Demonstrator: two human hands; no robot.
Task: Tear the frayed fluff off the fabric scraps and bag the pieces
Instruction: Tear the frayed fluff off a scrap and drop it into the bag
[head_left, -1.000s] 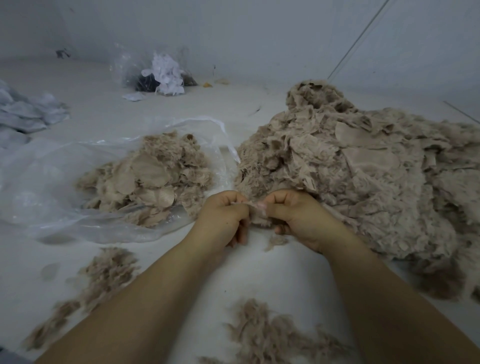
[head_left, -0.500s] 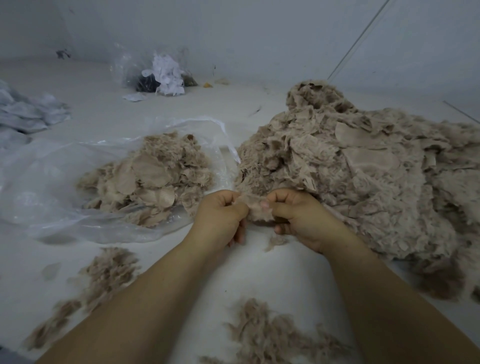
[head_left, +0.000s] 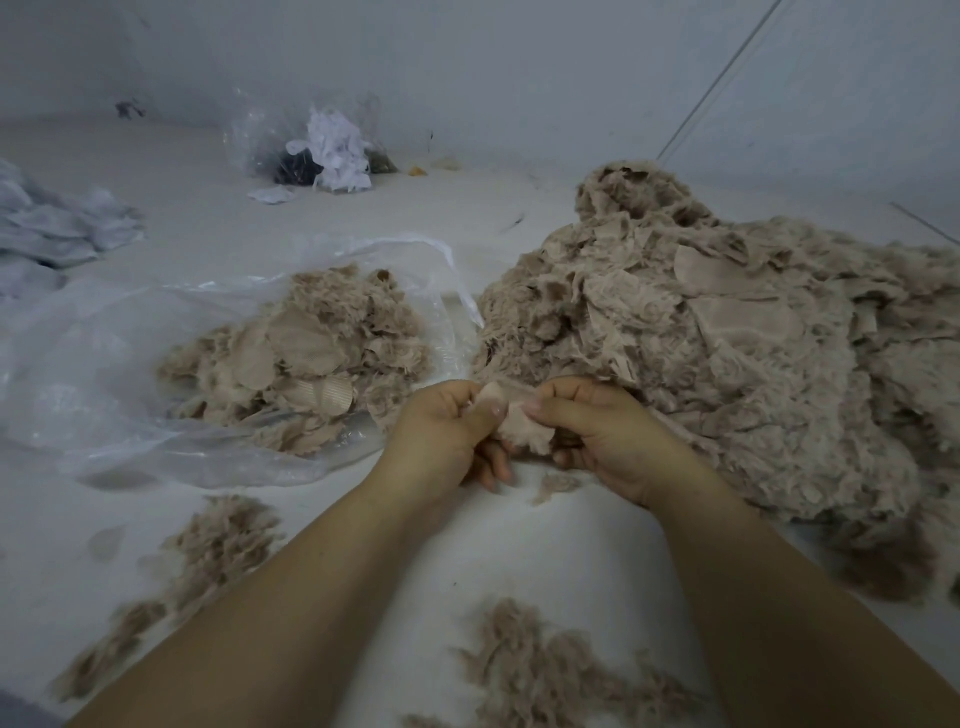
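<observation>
- Far bag (head_left: 270, 136): clear plastic, at the back of the floor near the wall; holds white scraps (head_left: 337, 150) and a dark clump (head_left: 296, 166).
- White piece (head_left: 271, 195): flat on the floor, just in front of the far bag.
- Grey cloth (head_left: 52, 228): crumpled heap at the left edge, partly cut off.
- Orange bit (head_left: 415, 170): small, on the floor right of the far bag.
- Wall (head_left: 519, 67): pale, with a thin diagonal line (head_left: 727, 67) at right.
</observation>
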